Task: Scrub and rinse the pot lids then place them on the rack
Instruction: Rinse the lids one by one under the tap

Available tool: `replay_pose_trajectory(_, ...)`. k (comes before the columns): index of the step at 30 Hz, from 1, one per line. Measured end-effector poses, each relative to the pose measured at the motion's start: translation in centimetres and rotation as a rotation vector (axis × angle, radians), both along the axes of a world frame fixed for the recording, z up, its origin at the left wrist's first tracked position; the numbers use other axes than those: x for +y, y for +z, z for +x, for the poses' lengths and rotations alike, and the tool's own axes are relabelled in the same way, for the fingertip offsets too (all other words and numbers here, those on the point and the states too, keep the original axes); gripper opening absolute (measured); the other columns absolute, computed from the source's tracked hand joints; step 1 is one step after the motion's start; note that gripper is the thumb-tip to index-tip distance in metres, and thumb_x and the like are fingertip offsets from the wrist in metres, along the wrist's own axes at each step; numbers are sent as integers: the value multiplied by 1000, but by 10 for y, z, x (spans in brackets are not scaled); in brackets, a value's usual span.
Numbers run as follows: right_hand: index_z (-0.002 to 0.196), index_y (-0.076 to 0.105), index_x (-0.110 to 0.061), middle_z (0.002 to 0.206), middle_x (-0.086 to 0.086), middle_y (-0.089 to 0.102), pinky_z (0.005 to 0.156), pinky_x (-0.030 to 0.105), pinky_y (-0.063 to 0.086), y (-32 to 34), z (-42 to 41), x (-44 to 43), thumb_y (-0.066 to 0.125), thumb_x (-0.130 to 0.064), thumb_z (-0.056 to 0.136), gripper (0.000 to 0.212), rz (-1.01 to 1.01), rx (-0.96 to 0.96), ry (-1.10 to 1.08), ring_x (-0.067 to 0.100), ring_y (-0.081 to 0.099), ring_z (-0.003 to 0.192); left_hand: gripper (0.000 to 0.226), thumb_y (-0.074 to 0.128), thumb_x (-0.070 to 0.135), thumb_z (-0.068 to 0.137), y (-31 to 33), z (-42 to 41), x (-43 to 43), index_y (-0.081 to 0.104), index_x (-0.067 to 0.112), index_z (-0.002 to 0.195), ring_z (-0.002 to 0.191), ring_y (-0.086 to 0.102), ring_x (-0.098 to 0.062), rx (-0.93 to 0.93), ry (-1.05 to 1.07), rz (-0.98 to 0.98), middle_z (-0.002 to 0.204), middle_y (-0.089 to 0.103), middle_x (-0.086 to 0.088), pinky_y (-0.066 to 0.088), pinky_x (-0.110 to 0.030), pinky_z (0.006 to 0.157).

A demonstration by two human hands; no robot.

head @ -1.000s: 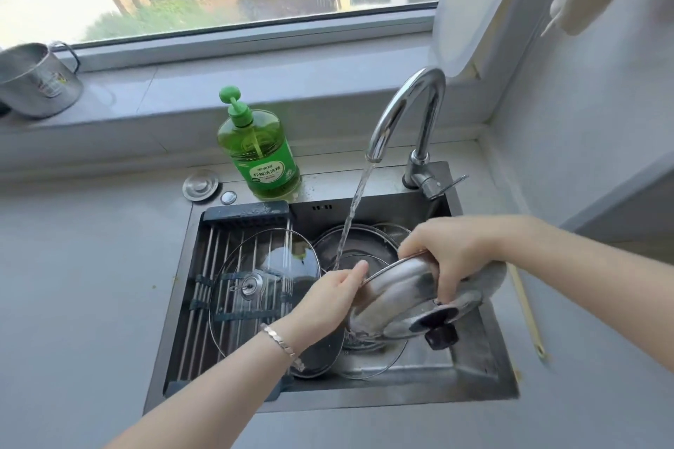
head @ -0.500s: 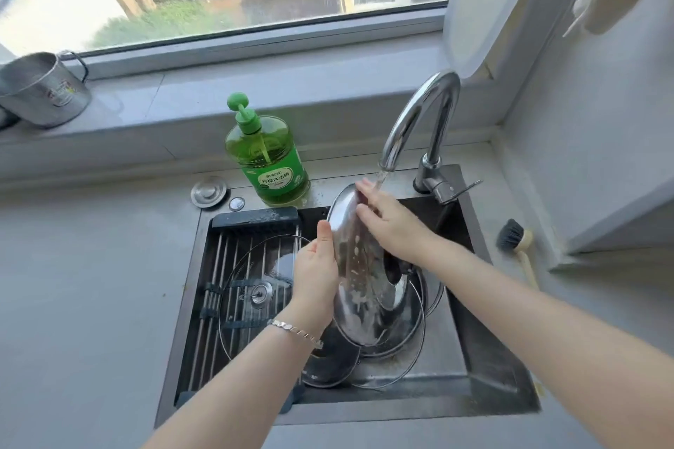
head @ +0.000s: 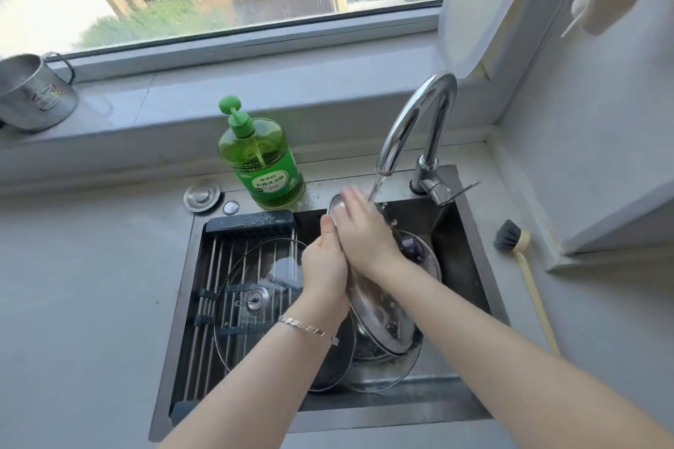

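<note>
A steel pot lid (head: 383, 317) stands on edge in the sink, under the running tap stream. My left hand (head: 322, 262) grips its left rim. My right hand (head: 361, 226) lies flat with straight fingers on the lid's inner face, near the top where the water lands. The lid's dark knob (head: 410, 242) shows just right of my right wrist. A glass lid (head: 255, 299) lies flat on the roll-up rack (head: 215, 266) over the sink's left half. More lids (head: 368, 372) lie in the basin beneath.
The tap (head: 419, 124) stands behind the sink, water running. A green soap bottle (head: 260, 160) is at the sink's back edge, beside a drain stopper (head: 201, 194). A dish brush (head: 518, 251) lies on the counter to the right. A steel pot (head: 33, 95) sits on the windowsill.
The steel lid was tipped from knob-up to standing on edge under the stream. My right hand left the rim and now rubs the inner face; it slid slightly since half a second ago.
</note>
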State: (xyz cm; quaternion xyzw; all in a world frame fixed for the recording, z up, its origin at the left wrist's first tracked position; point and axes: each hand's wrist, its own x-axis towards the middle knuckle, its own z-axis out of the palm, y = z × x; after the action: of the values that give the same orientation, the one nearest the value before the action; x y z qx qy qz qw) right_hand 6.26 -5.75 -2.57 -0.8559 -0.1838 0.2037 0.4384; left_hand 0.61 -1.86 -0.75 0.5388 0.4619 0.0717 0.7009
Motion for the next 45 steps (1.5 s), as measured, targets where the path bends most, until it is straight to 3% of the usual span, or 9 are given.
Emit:
replay_pose_trajectory(7, 143, 32, -7, 153, 6, 28, 111, 21, 12, -13, -2, -23, 28, -24, 102, 45, 18, 271, 211, 14, 22, 141, 53, 36, 44, 99, 8, 5, 6, 50, 0, 126, 104, 58, -30, 241, 170, -163, 121, 58, -16, 47, -33, 86)
replay_pose_trajectory(13, 147, 21, -19, 151, -12, 16, 115, 16, 5, -20, -49, -60, 25, -38, 97, 53, 11, -280, 397, 0, 11, 141, 59, 32, 49, 98, 19, 4, 22, 48, 1, 130, 115, 54, -32, 271, 386, -224, 131, 54, -16, 42, -39, 95)
replay_pose_trajectory(19, 140, 35, -25, 138, -15, 34, 109, 17, 13, -44, -31, -89, 28, -34, 101, 40, 125, 250, -38, -4, 24, 128, 48, 32, 51, 98, 31, 4, 34, 52, 12, 120, 66, 50, -18, 142, 532, -249, 108, 58, -1, 45, -27, 67)
replay_pose_trajectory(23, 76, 51, -21, 79, -4, 53, 83, 33, 42, -54, -4, -68, 46, -32, 93, 21, 177, 561, -332, 21, 55, 87, 45, 33, 52, 98, 30, 3, 33, 53, 14, 114, 61, 52, -13, 145, 526, -278, 92, 57, 1, 46, -21, 35)
replay_pose_trajectory(28, 84, 57, -17, 76, 4, 60, 51, 26, 51, -54, 19, -74, 54, -25, 89, 10, 157, 1047, -572, 18, 57, 67, 50, 39, 44, 99, 30, 5, 39, 49, 4, 126, 77, 59, -24, 99, 451, -322, 103, 61, -9, 51, -36, 76)
replay_pose_trajectory(31, 76, 51, -13, 53, 2, 50, 27, 12, 31, -51, 27, -81, 43, -19, 91, 18, 181, 1208, -578, 11, 43, 52, 36, 43, 30, 100, 32, 18, 45, 45, 2, 122, 73, 58, -24, -49, 474, -442, 89, 57, -12, 54, -38, 76)
replay_pose_trajectory(33, 65, 44, -17, 37, -5, 36, 26, 9, 24, -50, 34, -89, 37, -10, 88, 25, 213, 1260, -602, 7, 32, 36, 30, 45, 25, 100, 29, 28, 47, 43, 3, 120, 73, 56, -26, -69, 482, -491, 88, 54, -14, 54, -38, 69)
replay_pose_trajectory(40, 64, 44, -8, 57, -2, 36, 26, 10, 27, -26, 50, -118, 38, 7, 70, 17, 210, 1272, -741, 6, 33, 39, 21, 39, 11, 100, 16, 61, 38, 45, 2, 117, 110, 54, -39, -48, 393, -622, 103, 51, -22, 49, -50, 92)
replay_pose_trajectory(45, 65, 43, -5, 62, 1, 38, 27, 11, 32, -20, 58, -123, 49, -3, 90, 25, 297, 1265, -848, 8, 33, 56, 30, 34, 4, 100, 8, 69, 40, 43, -1, 128, 116, 54, -38, 18, 377, -615, 126, 53, -20, 47, -47, 95)
